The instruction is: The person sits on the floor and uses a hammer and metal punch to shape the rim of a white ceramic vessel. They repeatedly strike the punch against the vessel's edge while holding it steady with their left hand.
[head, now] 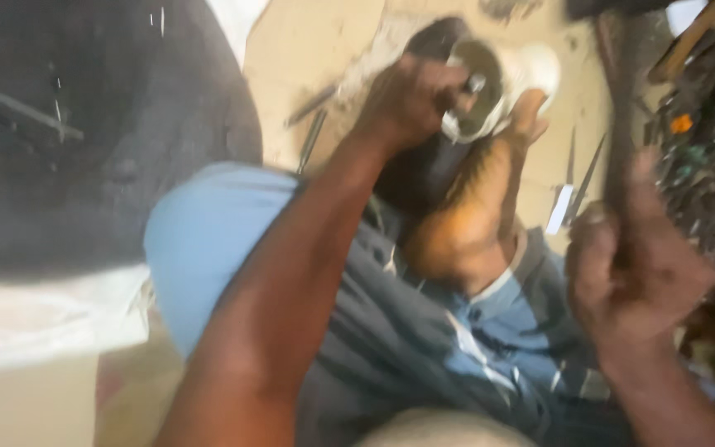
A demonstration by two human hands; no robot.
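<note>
Item: pale round metal part (pixel 490 87), braced against a foot (pixel 531 112) above the sandy floor (pixel 324 50). Left hand (pixel 411 99) clamps its rim; right hand (pixel 631 265) grips a dark tool handle (pixel 618 124). Likely heavy, rigid; best held at the rim.

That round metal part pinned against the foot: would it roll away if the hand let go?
Probably. The round metal part looks cylindrical, so it could roll once the left hand and the foot release it. It looks like solid metal, so likely stiff and heavy for its size. The blur hides whether its surface is slippery.
</note>
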